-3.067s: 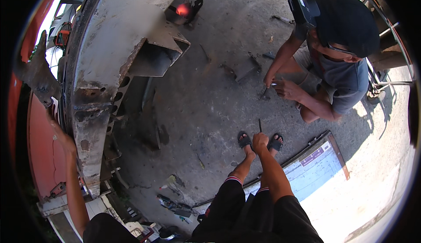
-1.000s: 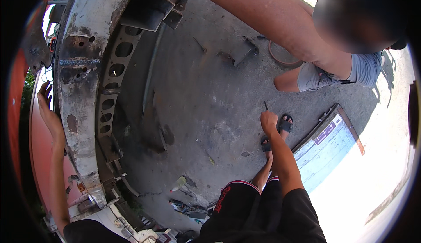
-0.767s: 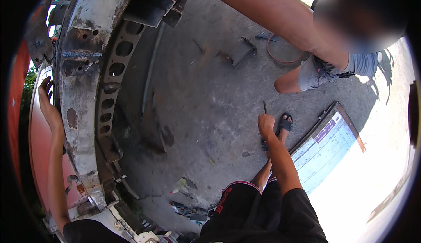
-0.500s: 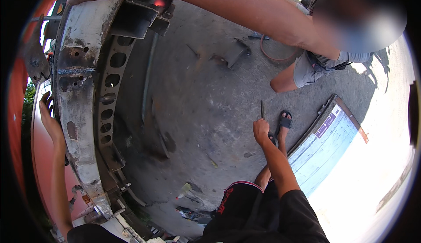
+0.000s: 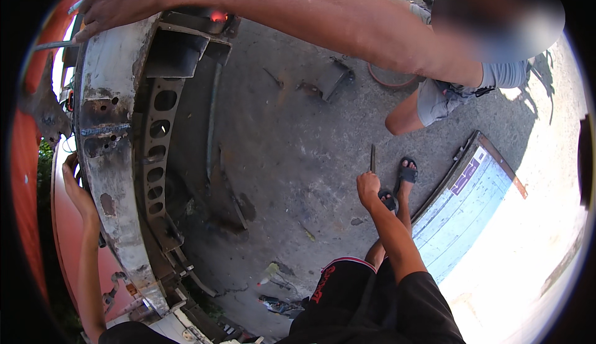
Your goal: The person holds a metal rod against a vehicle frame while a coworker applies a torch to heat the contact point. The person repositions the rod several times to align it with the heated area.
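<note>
A long, worn metal beam [image 5: 115, 179] with chipped white paint and rusty patches curves down the left side. My left hand [image 5: 78, 194] lies at its outer edge, fingers curled round the edge and partly hidden. On the right, over the floor, my right hand [image 5: 368, 186] is closed round a narrow dark bar [image 5: 372, 156] that points away from me. Another person's arm [image 5: 323, 18] reaches across the top, and that person's hand [image 5: 118, 0] is over the beam's far end with a thin pale stick by its fingers.
A perforated metal strip [image 5: 155, 158] runs along the beam's inner side, below an open box bracket [image 5: 177, 49]. Scrap metal pieces [image 5: 326, 80] lie on the concrete floor [image 5: 292, 139]. A pale blue panel [image 5: 462, 214] stands at right. The other person's knee [image 5: 403, 117] is at upper right.
My view has shifted, so the beam sits lower in the picture and more of the other person's hand shows. My hands keep their holds on the beam and the bar.
</note>
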Motion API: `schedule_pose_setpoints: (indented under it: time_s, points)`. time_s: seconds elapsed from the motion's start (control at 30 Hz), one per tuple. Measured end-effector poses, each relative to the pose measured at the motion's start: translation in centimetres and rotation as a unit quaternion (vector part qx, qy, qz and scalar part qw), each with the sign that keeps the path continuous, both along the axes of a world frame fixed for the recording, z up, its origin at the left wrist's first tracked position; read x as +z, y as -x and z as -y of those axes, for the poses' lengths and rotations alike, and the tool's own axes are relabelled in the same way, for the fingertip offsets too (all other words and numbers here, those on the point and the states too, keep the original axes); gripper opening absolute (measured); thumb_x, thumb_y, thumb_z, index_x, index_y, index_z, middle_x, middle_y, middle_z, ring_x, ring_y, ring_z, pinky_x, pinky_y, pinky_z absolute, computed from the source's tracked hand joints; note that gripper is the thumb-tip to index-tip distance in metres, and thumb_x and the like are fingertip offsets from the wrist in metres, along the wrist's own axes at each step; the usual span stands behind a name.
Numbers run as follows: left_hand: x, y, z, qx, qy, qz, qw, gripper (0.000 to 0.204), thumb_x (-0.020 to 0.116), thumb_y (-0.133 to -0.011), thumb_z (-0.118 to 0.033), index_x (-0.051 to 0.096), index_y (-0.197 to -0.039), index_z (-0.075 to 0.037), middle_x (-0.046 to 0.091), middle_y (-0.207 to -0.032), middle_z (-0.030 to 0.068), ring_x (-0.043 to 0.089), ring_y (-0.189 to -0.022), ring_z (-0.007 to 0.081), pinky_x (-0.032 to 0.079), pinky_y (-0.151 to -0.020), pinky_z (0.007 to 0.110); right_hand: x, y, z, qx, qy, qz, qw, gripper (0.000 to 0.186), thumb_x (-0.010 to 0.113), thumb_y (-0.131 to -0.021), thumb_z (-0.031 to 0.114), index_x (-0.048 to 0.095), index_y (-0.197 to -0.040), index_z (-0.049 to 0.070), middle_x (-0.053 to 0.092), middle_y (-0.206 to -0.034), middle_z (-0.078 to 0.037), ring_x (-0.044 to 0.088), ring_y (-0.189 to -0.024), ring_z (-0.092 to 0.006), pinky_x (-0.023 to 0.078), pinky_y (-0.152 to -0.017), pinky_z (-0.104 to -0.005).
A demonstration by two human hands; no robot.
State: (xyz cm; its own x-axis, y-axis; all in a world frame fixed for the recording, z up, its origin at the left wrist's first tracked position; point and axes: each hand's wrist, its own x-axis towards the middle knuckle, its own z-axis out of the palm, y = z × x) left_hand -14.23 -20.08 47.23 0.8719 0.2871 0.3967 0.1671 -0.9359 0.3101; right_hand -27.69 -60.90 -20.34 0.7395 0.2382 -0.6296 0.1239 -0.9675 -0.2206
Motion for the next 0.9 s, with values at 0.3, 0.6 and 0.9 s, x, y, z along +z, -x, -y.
schedule_pose_setpoints:
  time_s: [0.3,0.6,0.9]
  points:
    - [-0.1,-1.0,0.9,0.002,0.009,-0.003,1.0,0.057,0.031,-0.108,-0.045,0.056,-0.128,0.003,0.059,-0.128,0.0152,0.052,-0.123,0.0239,0.036,-0.104,0.037,-8.8,1.4,0.0,0.014,0.026,0.029,0.999,0.026,0.053,-0.099,0.021,0.075,-0.109,0.013,0.072,-0.114,-0.011,0.068,-0.11,-0.0274,0.057,-0.085,-0.0366]
    - [-0.1,-0.3,1.3,0.01,0.001,0.001,1.0,0.059,0.032,-0.108,-0.044,0.054,-0.13,0.006,0.058,-0.13,0.0172,0.052,-0.124,0.0257,0.035,-0.108,0.039,0.4,-0.6,2.7,0.014,0.002,0.017,1.0,0.023,0.056,-0.094,0.015,0.076,-0.104,0.008,0.071,-0.11,-0.013,0.071,-0.101,-0.0272,0.059,-0.078,-0.035]
    - [-0.1,-0.4,1.5,-0.004,-0.034,0.008,0.999,0.058,0.031,-0.108,-0.045,0.054,-0.13,0.004,0.058,-0.128,0.016,0.052,-0.123,0.0253,0.034,-0.108,0.039,0.8,-0.3,2.5,0.001,0.006,0.025,1.0,0.021,0.058,-0.092,0.012,0.077,-0.099,0.006,0.072,-0.106,-0.014,0.073,-0.093,-0.0264,0.06,-0.074,-0.0334]
